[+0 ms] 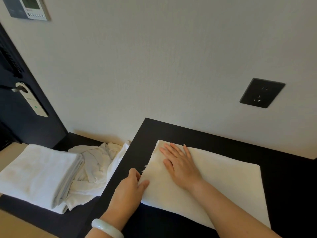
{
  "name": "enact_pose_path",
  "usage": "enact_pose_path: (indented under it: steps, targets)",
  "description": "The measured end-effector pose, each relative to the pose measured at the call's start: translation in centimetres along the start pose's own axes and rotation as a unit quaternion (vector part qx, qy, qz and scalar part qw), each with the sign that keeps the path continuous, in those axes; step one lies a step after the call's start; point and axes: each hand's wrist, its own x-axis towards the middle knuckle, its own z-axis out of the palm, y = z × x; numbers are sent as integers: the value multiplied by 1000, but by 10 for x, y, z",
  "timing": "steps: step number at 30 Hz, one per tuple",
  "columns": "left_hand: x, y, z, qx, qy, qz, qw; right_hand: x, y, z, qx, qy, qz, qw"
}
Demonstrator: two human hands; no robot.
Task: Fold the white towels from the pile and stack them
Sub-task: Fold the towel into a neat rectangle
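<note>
A white towel (223, 182) lies folded flat on the black table (283, 177). My right hand (180, 164) rests flat on its left part, fingers straight and spread toward the far left corner. My left hand (132, 188) pinches the towel's near left edge between thumb and fingers. To the left, on a lower surface, a stack of folded white towels (37, 174) sits beside a crumpled pile of white towels (96, 165).
The wall runs right behind the table, with a black power socket (261, 92) above it. A dark door with a handle and hanging card (30, 100) stands at the far left. The table's left edge drops to the lower black shelf (80, 217).
</note>
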Motion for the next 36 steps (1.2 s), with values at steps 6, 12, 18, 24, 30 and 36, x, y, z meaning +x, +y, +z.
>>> enact_pose_path:
  steps: [6,12,18,24,30,36]
  targets:
    - [-16,38,26,215,199,284,913,-6,-14,-23,206,87,130,966]
    - [6,55,64,335,-14,316,888,-100,-3,-9,-17,42,198,979]
    - [18,25,45,338,25,251,907,-170,60,-13,-109,40,334,935]
    - [21,50,32,373,60,259,889,-160,67,-37,-103,70,397,909]
    - [34,119,88,338,-28,390,856,-86,41,-37,-39,15,243,969]
    - [92,71,55,331,26,252,909,-120,113,-43,-35,21,371,928]
